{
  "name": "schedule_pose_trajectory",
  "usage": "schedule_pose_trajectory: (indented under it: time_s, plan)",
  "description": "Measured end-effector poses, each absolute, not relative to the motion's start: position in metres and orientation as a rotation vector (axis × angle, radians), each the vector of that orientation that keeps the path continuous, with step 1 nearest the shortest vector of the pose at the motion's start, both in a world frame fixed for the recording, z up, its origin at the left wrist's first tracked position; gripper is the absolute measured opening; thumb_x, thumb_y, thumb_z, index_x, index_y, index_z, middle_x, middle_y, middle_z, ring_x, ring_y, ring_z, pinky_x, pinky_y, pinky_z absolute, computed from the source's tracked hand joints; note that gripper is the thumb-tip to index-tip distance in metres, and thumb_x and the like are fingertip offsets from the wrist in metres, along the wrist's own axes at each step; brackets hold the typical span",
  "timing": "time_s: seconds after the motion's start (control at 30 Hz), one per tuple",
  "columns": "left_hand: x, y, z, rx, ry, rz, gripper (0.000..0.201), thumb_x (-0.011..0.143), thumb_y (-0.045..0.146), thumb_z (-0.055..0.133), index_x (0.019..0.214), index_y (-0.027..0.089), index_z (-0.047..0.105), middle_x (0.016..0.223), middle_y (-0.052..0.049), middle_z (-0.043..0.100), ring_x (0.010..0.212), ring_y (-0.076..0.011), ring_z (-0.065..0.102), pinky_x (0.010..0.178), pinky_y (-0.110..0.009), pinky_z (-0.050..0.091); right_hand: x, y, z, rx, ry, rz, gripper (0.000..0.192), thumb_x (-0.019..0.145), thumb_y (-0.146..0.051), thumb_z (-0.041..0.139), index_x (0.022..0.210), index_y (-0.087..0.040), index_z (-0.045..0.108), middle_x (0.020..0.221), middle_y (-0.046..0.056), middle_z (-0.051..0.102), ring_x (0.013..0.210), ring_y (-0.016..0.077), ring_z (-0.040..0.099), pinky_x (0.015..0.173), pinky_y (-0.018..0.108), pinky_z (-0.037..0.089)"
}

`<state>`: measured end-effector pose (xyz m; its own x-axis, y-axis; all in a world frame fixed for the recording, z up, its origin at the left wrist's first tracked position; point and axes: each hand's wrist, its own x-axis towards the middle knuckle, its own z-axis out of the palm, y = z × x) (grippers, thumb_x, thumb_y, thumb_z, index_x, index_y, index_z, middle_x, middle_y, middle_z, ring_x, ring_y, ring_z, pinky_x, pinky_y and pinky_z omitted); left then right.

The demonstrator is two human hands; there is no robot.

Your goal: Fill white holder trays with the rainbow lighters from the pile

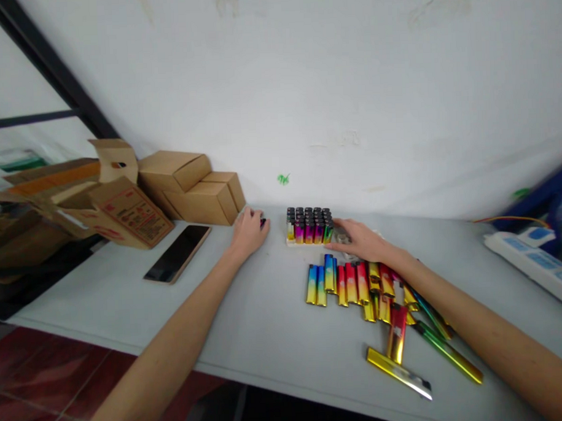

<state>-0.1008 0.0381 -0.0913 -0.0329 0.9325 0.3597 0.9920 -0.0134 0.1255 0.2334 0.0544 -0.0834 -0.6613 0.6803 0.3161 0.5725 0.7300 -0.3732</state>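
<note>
Two bare hands rest on the grey table (248, 322). Curled fingers of the left hand (248, 231) close around a small dark lighter (262, 222), just left of a tray of lighters (309, 225). Right hand (359, 239) lies flat, fingers loosely spread, touching the tray's right side. Loose rainbow lighters (352, 285) lie below those fingers; a phone (177, 253) and cardboard boxes (188, 186) sit further left

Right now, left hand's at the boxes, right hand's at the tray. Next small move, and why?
Probably bring the left hand across to the tray of lighters. It is closed around a small dark item with a pink tip, likely a lighter, beside the cardboard boxes. The right hand already rests at the tray's right edge, steadying it. Loose lighters lie just in front.
</note>
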Motion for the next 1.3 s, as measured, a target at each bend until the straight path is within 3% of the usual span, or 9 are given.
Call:
schedule_pose_trajectory:
  time_s: [0.27, 0.53, 0.7, 0.87, 0.97, 1.17, 1.3]
  plan:
    - [-0.116, 0.028, -0.098, -2.244, -1.959, -0.876, 0.008, 0.091, 0.021, 0.055, 0.094, 0.018, 0.061, 0.097, -0.011, 0.062, 0.096, -0.0264, 0.061, 0.094, -0.041, 0.051, 0.234, 0.055, -0.085, -0.985, -2.505, 0.336, 0.074, 0.091, -0.063, 0.063, 0.142, -0.009, 0.055, 0.134, 0.023, 0.066, 0.121, 0.0382, 0.065, 0.105, 0.056, 0.051]
    - [-0.104, -0.042, -0.093, -2.557, -1.793, -0.906, 0.022, 0.099, 0.036, 0.053, 0.104, 0.018, 0.066, 0.104, -0.01, 0.063, 0.1, -0.0247, 0.062, 0.094, -0.04, 0.051, 0.231, 0.054, -0.073, -0.985, -2.511, 0.435, 0.066, 0.096, -0.065, 0.053, 0.136, -0.012, 0.061, 0.126, 0.021, 0.071, 0.114, 0.0373, 0.069, 0.101, 0.056, 0.054]
    - [-0.104, -0.028, -0.078, -2.506, -1.879, -0.909, 0.036, 0.098, 0.047, 0.053, 0.109, 0.017, 0.069, 0.098, -0.008, 0.066, 0.091, -0.0233, 0.064, 0.089, -0.038, 0.053, 0.231, 0.048, -0.057, -0.956, -2.44, 0.627, 0.058, 0.103, -0.06, 0.041, 0.138, -0.018, 0.061, 0.137, 0.014, 0.068, 0.123, 0.0318, 0.065, 0.109, 0.053, 0.05]
    - [-0.127, 0.031, -0.074, -2.244, -1.97, -0.815, 0.034, 0.095, 0.029, 0.047, 0.112, 0.012, 0.072, 0.11, -0.016, 0.068, 0.104, -0.0279, 0.064, 0.102, -0.045, 0.05, 0.237, 0.049, -0.048, -1.021, -2.34, 0.622, 0.054, 0.105, -0.058, 0.037, 0.137, -0.022, 0.062, 0.142, 0.011, 0.065, 0.132, 0.029, 0.06, 0.117, 0.052, 0.042]
    - [-0.134, 0.05, -0.077, -2.298, -1.946, -0.699, 0.03, 0.091, 0.025, 0.05, 0.102, 0.014, 0.076, 0.107, -0.016, 0.071, 0.106, -0.0302, 0.064, 0.103, -0.047, 0.049, 0.241, 0.049, -0.044, -1.014, -2.289, 0.603, 0.049, 0.105, -0.053, 0.041, 0.138, -0.022, 0.06, 0.139, 0.011, 0.067, 0.128, 0.0282, 0.063, 0.113, 0.052, 0.046]
    - [-0.125, 0.029, -0.078, -2.409, -1.917, -0.734, 0.021, 0.088, 0.025, 0.055, 0.091, 0.018, 0.075, 0.092, -0.011, 0.075, 0.086, -0.025, 0.069, 0.088, -0.039, 0.055, 0.243, 0.042, -0.026, -0.99, -2.244, 0.615, 0.045, 0.103, -0.047, 0.051, 0.139, -0.022, 0.058, 0.13, 0.013, 0.071, 0.115, 0.0279, 0.07, 0.102, 0.049, 0.055]
    - [-0.119, 0.01, -0.071, -2.44, -2.049, -0.999, 0.012, 0.084, 0.028, 0.064, 0.084, 0.019, 0.072, 0.081, -0.007, 0.076, 0.074, -0.0215, 0.07, 0.077, -0.035, 0.056, 0.237, 0.027, -0.003, -0.906, -2.268, 0.536, 0.044, 0.102, -0.046, 0.053, 0.14, -0.024, 0.058, 0.129, 0.011, 0.072, 0.114, 0.0276, 0.07, 0.1, 0.047, 0.057]
